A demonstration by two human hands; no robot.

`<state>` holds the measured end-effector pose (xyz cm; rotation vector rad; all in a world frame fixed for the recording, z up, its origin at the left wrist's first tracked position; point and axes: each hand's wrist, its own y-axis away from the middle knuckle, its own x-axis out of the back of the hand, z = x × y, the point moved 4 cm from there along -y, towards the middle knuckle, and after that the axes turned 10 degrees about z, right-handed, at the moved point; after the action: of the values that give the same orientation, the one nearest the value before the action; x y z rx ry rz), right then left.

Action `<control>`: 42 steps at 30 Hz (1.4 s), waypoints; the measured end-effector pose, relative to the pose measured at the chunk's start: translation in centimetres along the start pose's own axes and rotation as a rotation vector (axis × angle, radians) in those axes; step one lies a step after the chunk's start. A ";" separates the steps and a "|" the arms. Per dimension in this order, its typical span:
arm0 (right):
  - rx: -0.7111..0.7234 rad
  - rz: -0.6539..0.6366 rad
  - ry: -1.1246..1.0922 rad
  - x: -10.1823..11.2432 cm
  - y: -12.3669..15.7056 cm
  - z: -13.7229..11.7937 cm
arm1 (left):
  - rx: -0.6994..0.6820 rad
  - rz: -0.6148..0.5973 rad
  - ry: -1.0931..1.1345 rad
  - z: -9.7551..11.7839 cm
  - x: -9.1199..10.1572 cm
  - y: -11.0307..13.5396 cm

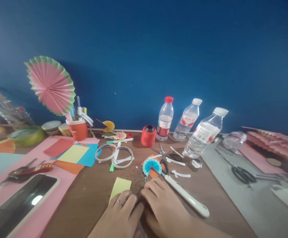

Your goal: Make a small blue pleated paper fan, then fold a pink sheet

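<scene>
My left hand (124, 211) and my right hand (162, 205) meet at the table's near edge, fingers curled together over something small and dark that I cannot make out. A ring sits on my left hand. A yellow paper (120, 186) lies just beyond my left fingers. A small blue pleated paper fan (151, 166) on an orange scrap lies ahead of my right hand. A white-handled tool (187, 196) runs diagonally beside my right hand. Dark specks cover the wood (134, 175) ahead of my fingers.
Three water bottles (164, 119) stand at the back, a red thread spool (148, 136) beside them. An orange cup (78, 128) holds pens and a pink paper fan (51, 85). Coloured sheets (74, 154), tape rings (114, 156), a phone (22, 201) lie left; black scissors (243, 174) right.
</scene>
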<state>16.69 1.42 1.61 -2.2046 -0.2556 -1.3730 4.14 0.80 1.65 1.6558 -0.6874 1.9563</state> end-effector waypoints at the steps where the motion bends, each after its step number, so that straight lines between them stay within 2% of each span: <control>1: 0.002 0.001 0.002 0.0 0.0 0.0 | -0.003 0.005 -0.002 0.0 0.0 0.0; 6: 0.003 0.024 -0.005 -0.2 0.1 0.1 | -0.032 0.020 0.010 -0.1 -0.3 0.1; 11: 0.002 -0.005 -0.008 -0.2 0.0 0.1 | -0.032 0.026 0.003 -0.3 -0.4 0.2; 31: -0.009 0.000 -0.027 0.0 0.0 0.0 | -0.009 -0.021 0.026 -0.2 -0.2 0.1; 42: -0.009 -0.001 -0.031 -0.1 0.0 0.1 | -0.031 -0.010 0.028 -0.4 -0.8 0.3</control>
<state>16.75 1.45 1.47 -2.2349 -0.2625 -1.3441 3.76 0.86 0.73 1.6074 -0.6934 1.9490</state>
